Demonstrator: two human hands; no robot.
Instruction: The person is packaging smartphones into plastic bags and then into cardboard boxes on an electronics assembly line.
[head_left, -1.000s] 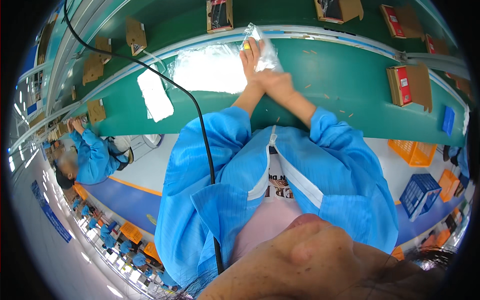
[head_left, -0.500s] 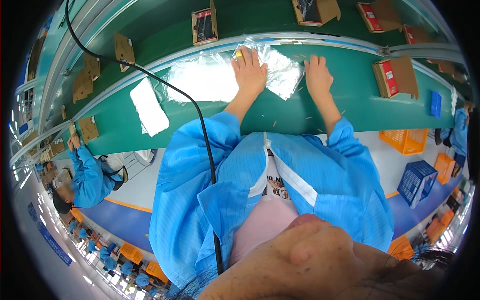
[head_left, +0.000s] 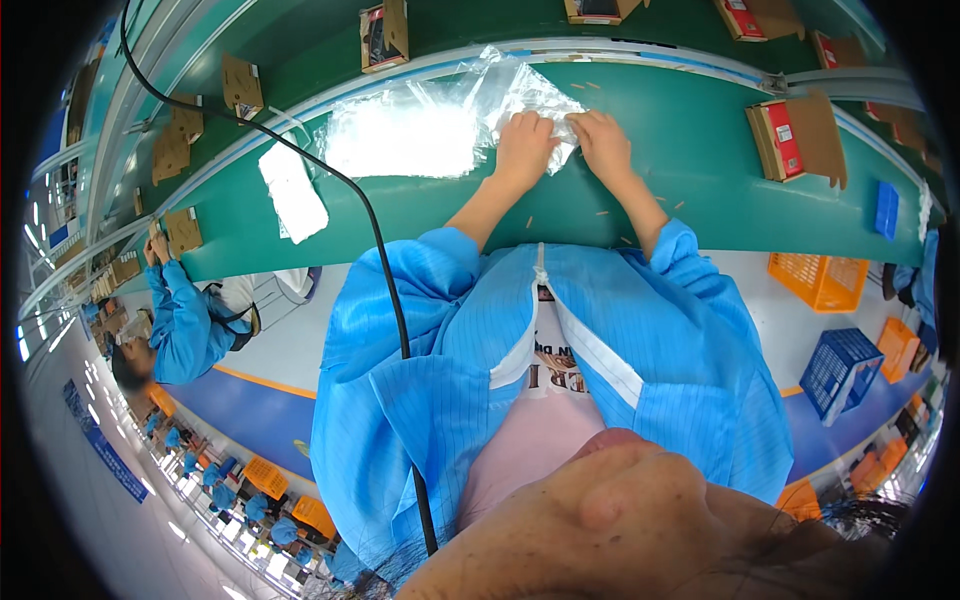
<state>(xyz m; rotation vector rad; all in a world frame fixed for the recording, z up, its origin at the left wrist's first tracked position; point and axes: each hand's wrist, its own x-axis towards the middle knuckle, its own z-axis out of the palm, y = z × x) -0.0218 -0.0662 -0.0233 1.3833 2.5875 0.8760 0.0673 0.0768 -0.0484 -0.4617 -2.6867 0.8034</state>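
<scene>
My left hand [head_left: 527, 148] is closed, its fingers curled on the near edge of a clear plastic bag [head_left: 538, 92]. Just to its right, my right hand [head_left: 604, 146] pinches the bag's right edge; the fingertips of both hands are partly hidden. The bag lies crinkled on the green work surface [head_left: 690, 140]. Left of it, a spread of shiny clear bags [head_left: 405, 135] glares white, so single bags cannot be told apart. Farther left lies a separate white, flat stack [head_left: 292, 195].
Beyond a metal rail, open cardboard boxes [head_left: 384, 38] stand on a green belt. One box with a red side [head_left: 776, 140] and a blue tray [head_left: 886, 209] sit at right. A black cable [head_left: 375, 215] hangs across the view. At left, a co-worker [head_left: 195, 335] handles a box.
My left hand has come off its flat spread on the bags and closed at the bag's near edge. My right hand has moved left onto the bag. The view has shifted slightly.
</scene>
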